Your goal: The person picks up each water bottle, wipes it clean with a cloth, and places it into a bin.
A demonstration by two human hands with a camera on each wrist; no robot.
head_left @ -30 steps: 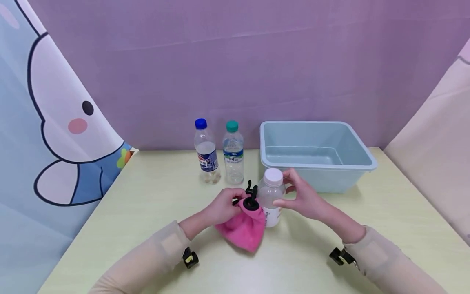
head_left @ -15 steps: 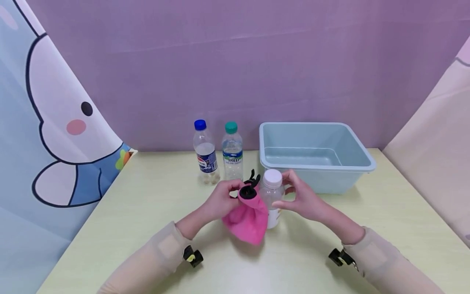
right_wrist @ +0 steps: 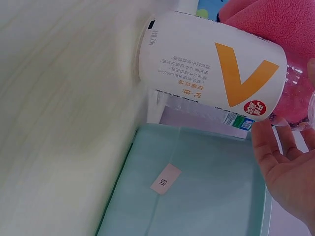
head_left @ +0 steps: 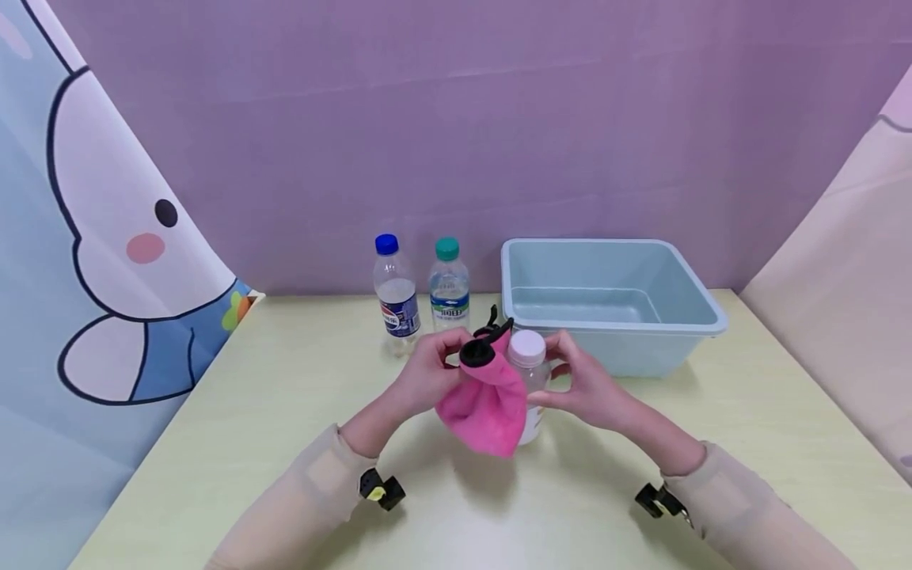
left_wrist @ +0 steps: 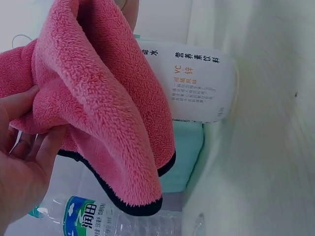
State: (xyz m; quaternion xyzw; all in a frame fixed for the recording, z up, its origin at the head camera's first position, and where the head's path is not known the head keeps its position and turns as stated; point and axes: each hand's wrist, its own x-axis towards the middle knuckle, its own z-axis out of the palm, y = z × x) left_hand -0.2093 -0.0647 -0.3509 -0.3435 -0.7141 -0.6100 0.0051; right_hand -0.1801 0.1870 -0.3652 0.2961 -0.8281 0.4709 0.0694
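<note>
My left hand pinches a pink fleecy cloth with black edging, bunched so that it hangs in folds. The cloth lies against the near left side of a clear bottle with a pale pink-white cap, and hides part of it. From the right, my right hand grips that bottle, thumb in front and fingers behind, while it stands upright on the table. Its white label bears a big orange V in the right wrist view. Folds of the cloth fill much of the left wrist view.
Behind my left hand stand a blue-capped bottle and a green-capped bottle, side by side. A light blue plastic bin sits at the back right of the pale table. A purple curtain hangs behind.
My left hand has raised the cloth and shifted it slightly right along the bottle, covering more of it. My right hand has kept its grip and the bottle stays in place.
</note>
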